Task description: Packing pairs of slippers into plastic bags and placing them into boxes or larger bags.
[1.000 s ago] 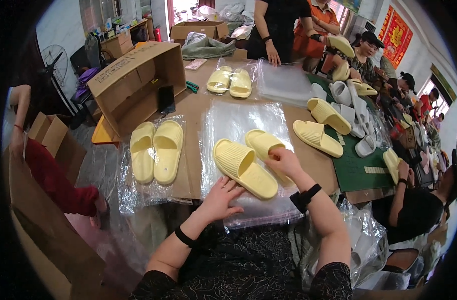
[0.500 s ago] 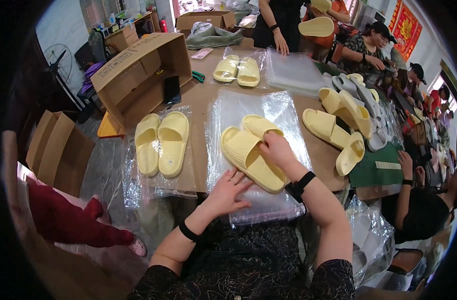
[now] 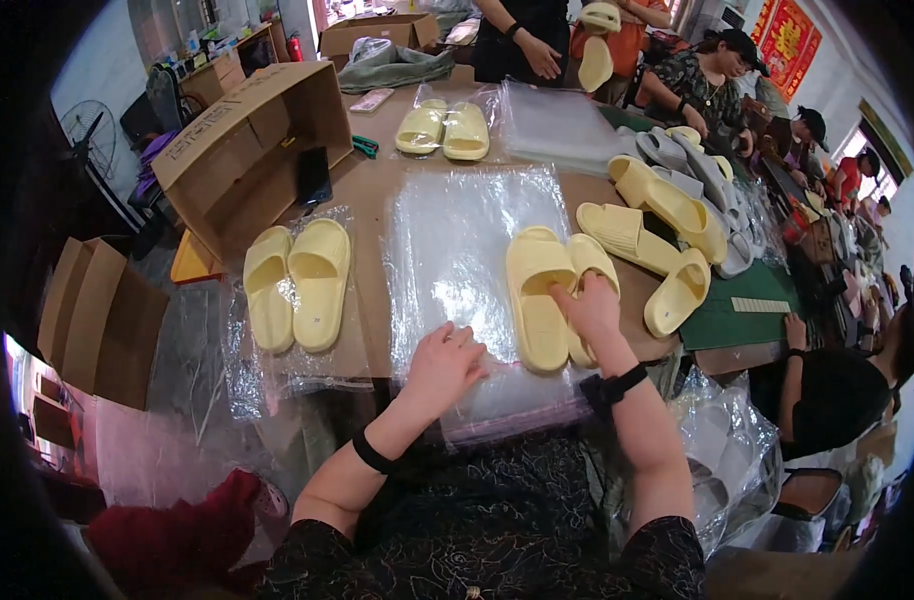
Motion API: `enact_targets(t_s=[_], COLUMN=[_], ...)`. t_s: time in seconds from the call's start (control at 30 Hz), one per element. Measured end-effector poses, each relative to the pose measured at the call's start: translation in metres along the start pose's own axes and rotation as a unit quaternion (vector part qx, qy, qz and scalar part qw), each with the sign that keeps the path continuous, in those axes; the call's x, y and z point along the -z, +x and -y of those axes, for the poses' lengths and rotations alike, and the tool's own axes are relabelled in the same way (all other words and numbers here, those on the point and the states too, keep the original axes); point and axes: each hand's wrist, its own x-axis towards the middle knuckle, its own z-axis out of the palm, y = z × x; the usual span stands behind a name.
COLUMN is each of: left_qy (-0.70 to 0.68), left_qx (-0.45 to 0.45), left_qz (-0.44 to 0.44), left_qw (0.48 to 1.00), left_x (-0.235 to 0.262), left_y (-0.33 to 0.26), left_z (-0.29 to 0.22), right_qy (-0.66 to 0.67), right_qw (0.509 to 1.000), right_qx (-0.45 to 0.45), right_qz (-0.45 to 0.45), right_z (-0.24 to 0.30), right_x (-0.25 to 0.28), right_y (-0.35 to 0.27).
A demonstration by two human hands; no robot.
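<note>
My right hand [image 3: 591,308] grips a pair of pale yellow slippers [image 3: 539,335] with its fingers inside their openings, at the right side of a stack of clear plastic bags [image 3: 467,230]. The slippers stand side by side, toes pointing away from me. My left hand [image 3: 443,368] rests on the near part of the bags, fingers loosely bent and holding nothing I can see. Left of the stack, another yellow slipper pair [image 3: 319,290] lies in a clear bag. Loose yellow slippers [image 3: 632,237] lie in a pile to the right, beside grey slippers [image 3: 729,195].
An open cardboard box [image 3: 247,150] lies on its side at back left, with a dark phone [image 3: 314,176] at its opening. Further back are a bagged slipper pair [image 3: 465,130] and more clear bags [image 3: 562,125]. A green mat [image 3: 747,310] lies right. Co-workers stand and sit around the table.
The slipper pair has moved right across the bags in my right hand and turned straighter. My left hand's fingers have drawn closer together. A co-worker's hand has lifted off the far bags.
</note>
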Motion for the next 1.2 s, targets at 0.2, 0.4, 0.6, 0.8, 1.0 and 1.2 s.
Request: enact_targets(t_s=[0.2, 0.4, 0.6, 0.8, 1.0, 1.2], left_qy=[-0.055, -0.193, -0.203, -0.005, -0.038, -0.115], left_qx=[0.042, 0.235, 0.095, -0.01, 0.002, 0.092], left_qz=[-0.015, 0.041, 0.121, 0.003, -0.123, -0.099], left_qw=[0.997, 0.952, 0.967, 1.0, 0.992, 0.984], left_x=[0.014, 0.042, 0.037, 0.007, -0.001, 0.017], left_y=[0.005, 0.012, 0.015, 0.019, 0.018, 0.035], left_z=[-0.002, -0.001, 0.0, 0.007, 0.017, 0.006], right_qy=[0.072, 0.508, 0.588, 0.603, 0.509, 0.327], right_qw=[0.993, 0.833, 0.772, 0.765, 0.84, 0.935], right_qx=[-0.069, -0.212, -0.232, -0.224, -0.186, 0.061], right_qz=[0.068, -0.06, -0.071, -0.034, -0.01, 0.12], right_z=[-0.035, -0.052, -0.021, -0.018, 0.004, 0.052], right_x=[0.015, 0.076, 0.123, 0.111, 0.12, 0.131], right_y=[0.024, -0.015, -0.099, -0.142, -0.15, -0.142])
